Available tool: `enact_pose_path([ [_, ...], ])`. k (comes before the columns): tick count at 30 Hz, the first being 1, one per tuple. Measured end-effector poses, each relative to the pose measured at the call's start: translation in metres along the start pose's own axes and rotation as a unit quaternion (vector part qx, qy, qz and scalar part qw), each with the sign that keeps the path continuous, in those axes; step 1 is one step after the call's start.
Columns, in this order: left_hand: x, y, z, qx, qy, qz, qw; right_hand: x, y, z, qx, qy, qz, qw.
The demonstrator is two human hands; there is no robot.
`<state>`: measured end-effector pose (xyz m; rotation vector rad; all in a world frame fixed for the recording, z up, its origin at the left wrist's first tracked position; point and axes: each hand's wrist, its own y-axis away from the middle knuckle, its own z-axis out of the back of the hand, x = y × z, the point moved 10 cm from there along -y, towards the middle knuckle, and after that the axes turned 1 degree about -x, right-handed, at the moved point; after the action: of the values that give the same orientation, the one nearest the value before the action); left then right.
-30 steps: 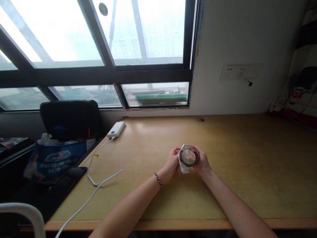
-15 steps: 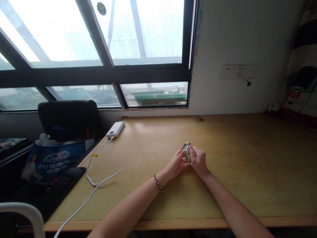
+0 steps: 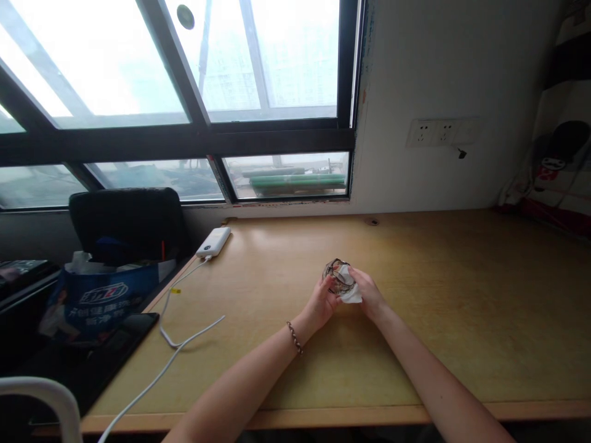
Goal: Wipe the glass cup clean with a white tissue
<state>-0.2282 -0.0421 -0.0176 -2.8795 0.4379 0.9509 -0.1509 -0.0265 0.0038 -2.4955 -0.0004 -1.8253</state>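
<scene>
Close together, both hands (image 3: 322, 303) (image 3: 368, 292) at a glass vessel (image 3: 333, 269); forearms (image 3: 263, 363) in converging lines

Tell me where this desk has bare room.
Free desk: right of the right hand; behind the hands, toward the wall; between the white cable and left forearm. Crowded: left side, with cable and power bank; middle, with left hand, see-through cup and white tissue.

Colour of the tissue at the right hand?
White: the tissue at the right hand, seen best in the head view.
</scene>
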Motion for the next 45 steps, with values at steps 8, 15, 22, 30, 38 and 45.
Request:
enact_pose_path([
  [8,0.001,-0.003,0.002,-0.018,0.014,0.018,1.000,0.000,0.005,-0.014,0.033,-0.078,-0.001,0.996],
  [15,-0.014,-0.007,0.016,-0.072,0.020,0.004,0.997,0.001,0.001,-0.001,-0.005,-0.023,0.044,0.999],
  [22,-0.011,-0.007,0.025,-0.086,0.012,0.017,0.996,0.013,0.005,0.023,-0.114,0.181,0.099,0.972],
  [30,-0.005,-0.005,0.022,-0.068,-0.033,0.063,0.995,0.064,0.031,0.033,-0.203,0.181,0.243,0.931],
  [38,-0.013,-0.006,0.010,-0.053,0.024,-0.008,0.998,0.065,0.044,-0.037,0.026,0.303,0.295,0.906],
  [45,-0.009,-0.002,0.008,-0.035,-0.008,0.030,0.999,0.072,0.039,-0.021,-0.039,0.322,0.293,0.899],
])
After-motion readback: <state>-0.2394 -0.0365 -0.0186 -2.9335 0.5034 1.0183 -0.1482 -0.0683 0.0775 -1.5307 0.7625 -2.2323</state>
